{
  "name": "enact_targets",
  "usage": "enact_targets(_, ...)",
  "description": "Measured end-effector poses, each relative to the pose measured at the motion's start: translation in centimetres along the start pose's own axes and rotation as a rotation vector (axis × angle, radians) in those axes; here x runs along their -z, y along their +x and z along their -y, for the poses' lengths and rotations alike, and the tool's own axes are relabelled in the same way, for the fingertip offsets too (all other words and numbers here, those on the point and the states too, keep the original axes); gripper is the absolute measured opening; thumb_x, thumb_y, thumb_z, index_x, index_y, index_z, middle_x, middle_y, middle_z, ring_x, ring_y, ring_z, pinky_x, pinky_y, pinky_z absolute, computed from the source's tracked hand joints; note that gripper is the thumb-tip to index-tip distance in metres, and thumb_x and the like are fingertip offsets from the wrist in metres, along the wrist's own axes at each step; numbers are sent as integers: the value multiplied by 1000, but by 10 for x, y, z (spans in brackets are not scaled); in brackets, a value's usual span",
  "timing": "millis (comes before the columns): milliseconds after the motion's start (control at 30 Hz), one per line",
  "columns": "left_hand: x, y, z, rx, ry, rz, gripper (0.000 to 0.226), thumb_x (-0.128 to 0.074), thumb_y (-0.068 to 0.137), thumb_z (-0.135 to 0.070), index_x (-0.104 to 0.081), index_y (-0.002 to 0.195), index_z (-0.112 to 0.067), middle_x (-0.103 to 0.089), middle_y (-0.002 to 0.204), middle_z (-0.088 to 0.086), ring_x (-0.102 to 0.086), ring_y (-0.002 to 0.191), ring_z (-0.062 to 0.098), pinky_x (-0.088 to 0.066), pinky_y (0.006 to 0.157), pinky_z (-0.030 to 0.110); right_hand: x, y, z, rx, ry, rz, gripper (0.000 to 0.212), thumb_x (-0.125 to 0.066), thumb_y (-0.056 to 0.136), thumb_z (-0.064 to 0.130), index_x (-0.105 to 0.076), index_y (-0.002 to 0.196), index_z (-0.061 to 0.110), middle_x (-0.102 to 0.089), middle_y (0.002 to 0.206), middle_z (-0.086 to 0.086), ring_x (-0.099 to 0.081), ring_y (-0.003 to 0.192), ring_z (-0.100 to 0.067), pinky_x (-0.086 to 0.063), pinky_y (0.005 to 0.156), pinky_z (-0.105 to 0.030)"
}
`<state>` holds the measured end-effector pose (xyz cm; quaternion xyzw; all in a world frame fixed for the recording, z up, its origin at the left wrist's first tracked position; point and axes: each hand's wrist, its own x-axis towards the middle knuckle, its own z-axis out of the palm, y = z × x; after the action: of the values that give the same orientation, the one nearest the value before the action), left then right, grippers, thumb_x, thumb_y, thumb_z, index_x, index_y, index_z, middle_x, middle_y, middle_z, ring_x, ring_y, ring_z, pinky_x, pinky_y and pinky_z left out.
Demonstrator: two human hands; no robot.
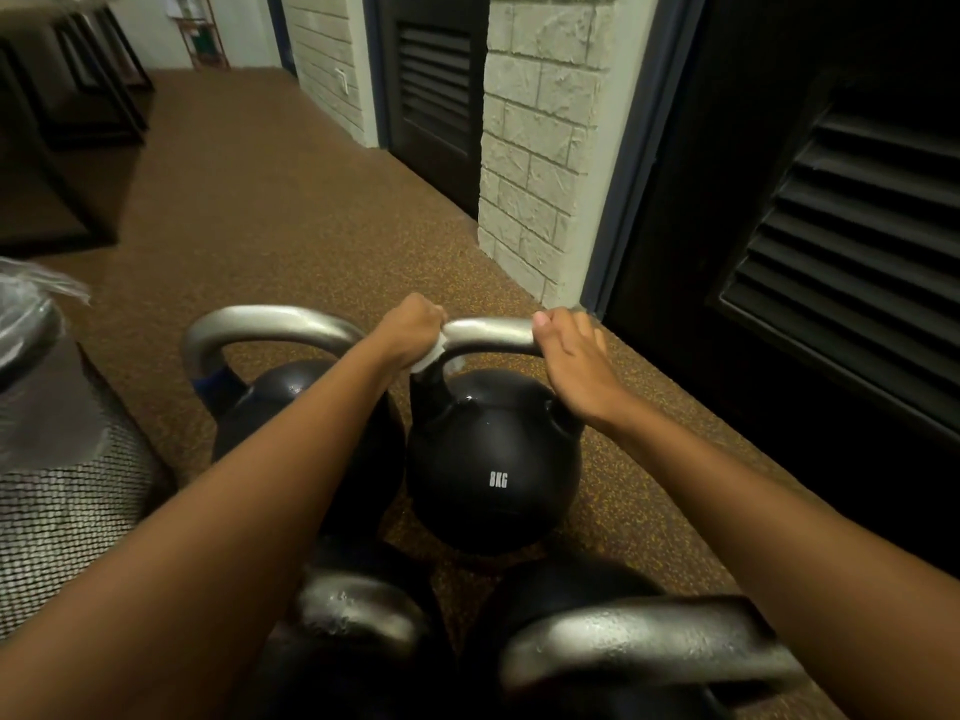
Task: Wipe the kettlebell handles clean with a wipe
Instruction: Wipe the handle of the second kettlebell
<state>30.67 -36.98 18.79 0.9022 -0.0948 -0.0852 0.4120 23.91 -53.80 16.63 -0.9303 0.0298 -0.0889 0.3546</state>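
Observation:
A black kettlebell (493, 459) marked 8KG stands on the floor with a bare steel handle (491, 335). My left hand (410, 327) grips the left corner of that handle through a white wipe (434, 353), which shows below my fingers. My right hand (571, 356) holds the handle's right corner, thumb up on the bar. A second kettlebell (270, 392) with a steel handle (265, 324) stands to the left, partly behind my left forearm. Two more steel handles (358, 610) (644, 646) lie close to the camera at the bottom.
A mesh waste bin (62, 491) with a clear liner stands at the left. Brown speckled floor (270, 200) runs ahead. A stone-block wall (540, 148) and dark louvred doors (857, 241) line the right side. Dark furniture frames (78, 85) stand at the far left.

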Motion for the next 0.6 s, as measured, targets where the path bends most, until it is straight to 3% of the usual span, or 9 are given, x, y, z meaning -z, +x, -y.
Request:
enact_targets(100,-9,-8,-24,-70,156,-81,28,-35,99,-11,-49,119,2,-55,114,16,-55,100,27,-42,80,30,0,0,0,-2,22,3,33,-18,100,42,-44,105,22,-37,105,1,-36,104,-17,-33,101,-46)
enact_targets(200,-15,-9,-27,-174,125,-117,22,-36,98,-12,-50,114,-5,-56,117,13,-54,95,22,-40,76,29,0,0,0,-4,27,4,34,-19,100,42,-44,105,21,-38,106,1,-36,106,-18,-33,101,-45)
enact_targets(300,-5,-7,-14,-100,45,-104,25,-35,100,-20,-50,114,-5,-55,117,10,-49,93,17,-35,76,27,1,-1,-1,1,12,14,33,-18,100,43,-43,104,22,-37,105,1,-36,105,-17,-33,100,-44)
enact_targets(433,0,-9,-11,-23,209,-88,43,-27,102,-25,-54,115,5,-55,121,25,-51,109,35,-37,88,34,-1,0,-2,14,6,-3,32,-17,100,43,-43,103,24,-38,104,1,-36,103,-17,-34,99,-44)
enact_targets(600,-14,-17,-34,-180,252,-128,33,-32,101,-22,-56,107,1,-59,104,18,-53,85,24,-42,75,33,-2,1,-2,6,12,-10,32,-18,99,43,-43,105,23,-38,106,1,-37,106,-19,-33,100,-47)
